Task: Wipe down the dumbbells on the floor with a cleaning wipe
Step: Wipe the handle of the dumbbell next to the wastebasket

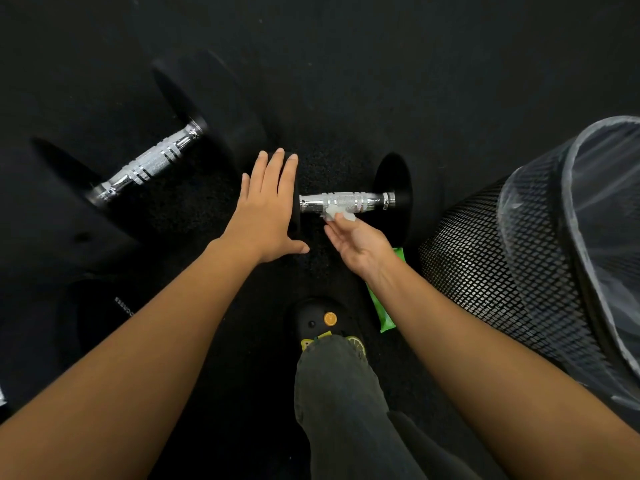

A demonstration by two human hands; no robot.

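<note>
Right fingertips (341, 216) pinched cleaning wipe (334, 213) against underside of chrome handle (346, 201) of near dumbbell (394, 192). Right hand (360, 245) palm up. Left hand (268, 209) flat, fingers spread, gripping nothing, pressed on its left head (294, 216). I judged task early: handle wipe under way, heads unclear. Second dumbbell (152, 164) lay well apart at left, no wipe near it. Green wipe pack (384, 317) half hidden by right forearm. Mesh bin (502, 258) cut off at right.
</note>
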